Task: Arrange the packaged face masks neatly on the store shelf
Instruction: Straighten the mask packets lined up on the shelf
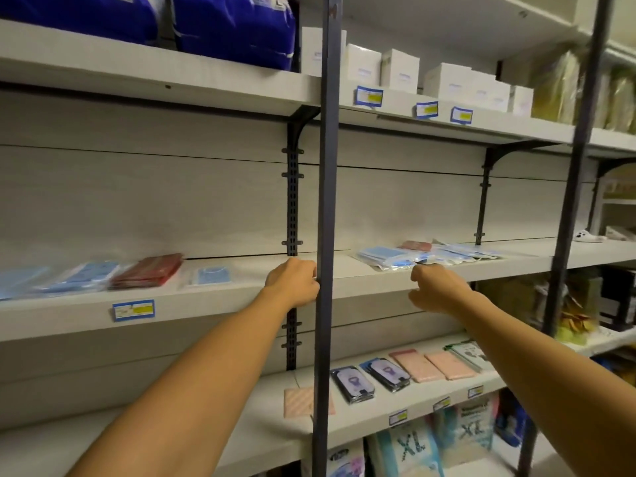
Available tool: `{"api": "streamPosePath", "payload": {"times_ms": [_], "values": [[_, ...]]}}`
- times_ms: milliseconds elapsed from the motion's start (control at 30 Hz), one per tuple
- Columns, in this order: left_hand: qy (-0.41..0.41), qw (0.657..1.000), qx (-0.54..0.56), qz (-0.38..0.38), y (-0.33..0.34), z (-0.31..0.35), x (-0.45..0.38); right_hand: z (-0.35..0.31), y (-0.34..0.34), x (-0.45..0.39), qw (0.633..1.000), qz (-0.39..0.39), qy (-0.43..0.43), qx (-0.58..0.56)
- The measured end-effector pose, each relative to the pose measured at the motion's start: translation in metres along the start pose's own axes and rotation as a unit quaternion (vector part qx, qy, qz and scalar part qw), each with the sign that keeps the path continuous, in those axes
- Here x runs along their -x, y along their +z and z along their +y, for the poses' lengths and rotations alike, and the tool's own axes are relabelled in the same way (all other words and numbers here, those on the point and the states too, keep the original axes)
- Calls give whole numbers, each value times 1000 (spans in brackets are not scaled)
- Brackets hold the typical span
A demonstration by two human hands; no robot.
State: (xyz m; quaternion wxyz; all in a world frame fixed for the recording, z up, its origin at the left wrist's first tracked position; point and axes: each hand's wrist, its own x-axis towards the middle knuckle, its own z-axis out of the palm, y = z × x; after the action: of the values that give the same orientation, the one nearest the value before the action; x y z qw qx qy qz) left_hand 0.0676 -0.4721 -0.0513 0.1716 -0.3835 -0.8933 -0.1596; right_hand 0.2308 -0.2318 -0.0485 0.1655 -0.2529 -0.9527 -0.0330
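A loose pile of blue mask packs [426, 255] in clear plastic lies on the middle shelf [361, 275], right of the dark upright post [325, 235], with a red pack [414, 245] behind it. My right hand [440, 290] has its curled fingers on the front edge of the nearest blue pack. Left of the post, a row lies flat: blue packs [82, 275], a red pack [148, 270] and a single blue pack [210, 273]. My left hand [292, 282] sits at the shelf edge against the post, fingers curled, with nothing seen in it.
White boxes [399, 68] and large blue bags [234, 27] fill the upper shelf. The lower shelf holds dark packs [352, 383], pink packs [433, 364] and a pink pack [297, 402]. A second dark post [574, 201] stands to the right. Price tags [133, 309] hang on shelf fronts.
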Motion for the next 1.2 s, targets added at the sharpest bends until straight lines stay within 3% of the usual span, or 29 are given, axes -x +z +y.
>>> {"api": "streamPosePath", "payload": {"times_ms": [400,700,900,1200], "values": [[18,998,62,-22,48,79,-84,82,31,-63,1000,10,12,9],[-4,998,-55,-24,84,95,-168,143,43,-146,999,21,18,25],[-53,996,-73,-17,106,94,-207,168,53,-187,999,29,14,10],[-141,988,57,-12,131,106,-256,196,69,-245,999,25,-1,-34]]}}
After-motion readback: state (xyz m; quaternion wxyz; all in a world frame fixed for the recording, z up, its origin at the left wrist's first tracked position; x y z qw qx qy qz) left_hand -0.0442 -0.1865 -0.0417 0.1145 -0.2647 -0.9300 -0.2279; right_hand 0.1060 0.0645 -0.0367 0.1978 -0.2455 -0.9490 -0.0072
